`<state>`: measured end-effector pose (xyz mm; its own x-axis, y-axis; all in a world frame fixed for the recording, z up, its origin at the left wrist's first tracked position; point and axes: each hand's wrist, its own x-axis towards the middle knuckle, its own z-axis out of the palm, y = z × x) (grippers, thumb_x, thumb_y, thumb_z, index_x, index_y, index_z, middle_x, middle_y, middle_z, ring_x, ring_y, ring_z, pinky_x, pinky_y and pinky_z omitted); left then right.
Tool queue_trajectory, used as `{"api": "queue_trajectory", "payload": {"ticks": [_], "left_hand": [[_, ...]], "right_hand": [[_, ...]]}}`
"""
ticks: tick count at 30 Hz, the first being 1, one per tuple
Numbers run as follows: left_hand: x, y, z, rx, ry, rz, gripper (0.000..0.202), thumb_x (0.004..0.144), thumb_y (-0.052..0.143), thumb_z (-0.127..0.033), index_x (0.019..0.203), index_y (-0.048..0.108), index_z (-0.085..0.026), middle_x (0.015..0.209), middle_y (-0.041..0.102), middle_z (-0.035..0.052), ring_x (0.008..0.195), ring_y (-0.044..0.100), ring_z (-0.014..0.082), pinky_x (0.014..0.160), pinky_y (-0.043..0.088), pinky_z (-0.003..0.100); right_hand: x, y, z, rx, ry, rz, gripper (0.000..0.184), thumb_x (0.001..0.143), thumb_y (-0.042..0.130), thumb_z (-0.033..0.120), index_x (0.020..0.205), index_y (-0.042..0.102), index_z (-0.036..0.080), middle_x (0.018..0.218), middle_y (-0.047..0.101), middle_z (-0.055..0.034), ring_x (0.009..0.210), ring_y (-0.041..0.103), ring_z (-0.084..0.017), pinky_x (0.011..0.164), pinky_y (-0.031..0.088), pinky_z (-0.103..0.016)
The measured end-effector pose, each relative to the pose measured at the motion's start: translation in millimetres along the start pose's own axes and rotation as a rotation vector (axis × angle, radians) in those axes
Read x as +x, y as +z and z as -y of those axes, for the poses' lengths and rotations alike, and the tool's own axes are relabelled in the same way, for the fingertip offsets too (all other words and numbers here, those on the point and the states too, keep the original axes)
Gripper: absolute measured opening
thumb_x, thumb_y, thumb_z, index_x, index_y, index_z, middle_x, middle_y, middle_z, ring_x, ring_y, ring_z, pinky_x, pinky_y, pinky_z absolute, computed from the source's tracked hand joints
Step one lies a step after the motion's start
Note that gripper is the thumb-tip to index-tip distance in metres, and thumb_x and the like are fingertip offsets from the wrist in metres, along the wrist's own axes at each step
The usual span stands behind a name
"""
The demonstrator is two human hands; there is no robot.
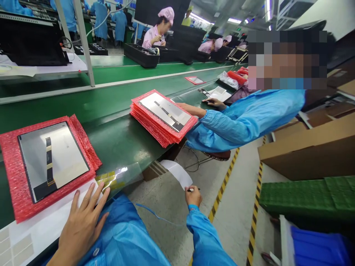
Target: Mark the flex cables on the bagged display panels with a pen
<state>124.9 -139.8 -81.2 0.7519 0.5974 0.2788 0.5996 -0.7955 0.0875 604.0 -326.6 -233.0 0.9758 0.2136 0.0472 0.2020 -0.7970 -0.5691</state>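
Observation:
My left hand [83,221] lies flat with fingers spread on a white sheet [41,225] at the near edge of the green conveyor belt [116,136]. Just beyond it lies a grey display panel [52,159] with a flex cable on red bubble wrap [13,192]. A clear film with yellow tabs [119,177] hangs over the belt edge beside my fingers. My right hand [193,195] is held off the table over the floor, closed on a white sheet [177,173] and a small dark pen-like thing.
A co-worker in a blue smock [244,118] sits to the right, a hand by a stack of red-wrapped panels [163,116]. Cardboard boxes [310,147], a green mat [307,195] and a blue bin [318,247] stand at right. Other workers sit behind the belt.

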Motion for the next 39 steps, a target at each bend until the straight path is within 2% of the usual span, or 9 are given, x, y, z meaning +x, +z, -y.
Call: {"api": "queue_trajectory", "payload": {"ticks": [4, 7, 9, 12, 14, 18, 22, 29, 39], "left_hand": [[1, 0.7, 2, 0.014, 0.01, -0.012, 0.068, 0.101, 0.051, -0.029, 0.166, 0.03, -0.024, 0.168, 0.036, 0.0106, 0.152, 0.038, 0.0405, 0.125, 0.018, 0.069], [2, 0.0, 1, 0.047, 0.019, -0.004, 0.063, 0.1, 0.052, -0.029, 0.162, 0.04, -0.022, 0.168, 0.036, 0.0105, 0.151, 0.04, 0.0407, 0.126, 0.017, 0.068], [3, -1.0, -2, 0.057, 0.005, -0.008, 0.06, 0.1, 0.052, -0.028, 0.159, 0.045, -0.022, 0.168, 0.037, 0.0104, 0.15, 0.042, 0.0385, 0.127, 0.017, 0.065], [6, -2.9, -5, 0.038, -0.05, -0.046, 0.055, 0.1, 0.051, -0.028, 0.155, 0.05, -0.021, 0.166, 0.041, 0.011, 0.15, 0.043, 0.0345, 0.128, 0.02, 0.06], [8, -4.9, -8, 0.019, -0.071, -0.067, 0.053, 0.1, 0.051, -0.029, 0.153, 0.052, -0.019, 0.164, 0.044, 0.0116, 0.151, 0.043, 0.0331, 0.128, 0.023, 0.057], [6, -11.9, -11, 0.021, -0.108, -0.078, 0.051, 0.1, 0.053, -0.029, 0.149, 0.055, -0.014, 0.163, 0.045, 0.0137, 0.152, 0.041, 0.0336, 0.126, 0.028, 0.053], [-10, -20.1, -15, 0.086, -0.231, -0.063, 0.053, 0.1, 0.054, -0.032, 0.15, 0.054, -0.013, 0.162, 0.046, 0.015, 0.151, 0.041, 0.0373, 0.128, 0.019, 0.059], [-46, -27.2, -8, 0.037, -0.278, -0.003, 0.061, 0.099, 0.062, -0.046, 0.154, 0.051, -0.022, 0.164, 0.044, 0.0093, 0.153, 0.039, 0.0339, 0.131, 0.01, 0.057], [-60, -34.2, 1, 0.035, -0.346, -0.023, 0.055, 0.101, 0.061, -0.042, 0.152, 0.053, -0.023, 0.164, 0.044, 0.0091, 0.153, 0.04, 0.0344, 0.131, 0.012, 0.059]], "right_hand": [[14, 19, 49, 0.102, -0.111, -0.029, 0.032, 0.102, 0.068, 0.036, 0.128, 0.065, 0.016, 0.124, 0.069, -0.0092, 0.102, 0.071, -0.023, 0.086, 0.062, -0.043], [17, 25, 95, 0.206, -0.24, -0.123, 0.034, 0.099, 0.068, 0.048, 0.095, 0.067, 0.014, 0.097, 0.075, -0.0097, 0.083, 0.072, -0.023, 0.076, 0.06, -0.038], [6, 20, 125, 0.282, -0.325, -0.215, 0.044, 0.096, 0.064, 0.059, 0.076, 0.053, 0.021, 0.087, 0.077, -0.0144, 0.079, 0.073, -0.027, 0.072, 0.058, -0.04], [-31, 1, 165, 0.405, -0.491, -0.29, 0.041, 0.098, 0.062, 0.056, 0.078, 0.042, 0.027, 0.092, 0.079, -0.0165, 0.082, 0.076, -0.029, 0.077, 0.058, -0.043], [-68, -12, 189, 0.493, -0.701, -0.209, 0.033, 0.098, 0.066, 0.045, 0.081, 0.044, 0.027, 0.091, 0.081, -0.0126, 0.084, 0.078, -0.028, 0.083, 0.059, -0.044], [-141, -22, 232, 0.534, -1.276, 0.288, 0.02, 0.095, 0.07, 0.031, 0.085, 0.053, 0.026, 0.118, 0.08, -0.0128, 0.114, 0.075, -0.031, 0.101, 0.057, -0.051], [-163, -12, 261, 0.433, -1.641, 0.617, 0.011, 0.098, 0.067, 0.029, 0.098, 0.058, 0.023, 0.136, 0.072, -0.0178, 0.138, 0.06, -0.035, 0.117, 0.043, -0.061], [-144, -1, 288, 0.401, -1.842, 0.811, 0.013, 0.097, 0.068, 0.027, 0.106, 0.063, 0.02, 0.134, 0.072, -0.0181, 0.141, 0.057, -0.033, 0.121, 0.043, -0.055], [-149, -1, 301, 0.453, -1.872, 0.802, 0.022, 0.091, 0.072, 0.025, 0.111, 0.065, 0.019, 0.125, 0.076, -0.0172, 0.133, 0.064, -0.037, 0.112, 0.053, -0.057]]}}
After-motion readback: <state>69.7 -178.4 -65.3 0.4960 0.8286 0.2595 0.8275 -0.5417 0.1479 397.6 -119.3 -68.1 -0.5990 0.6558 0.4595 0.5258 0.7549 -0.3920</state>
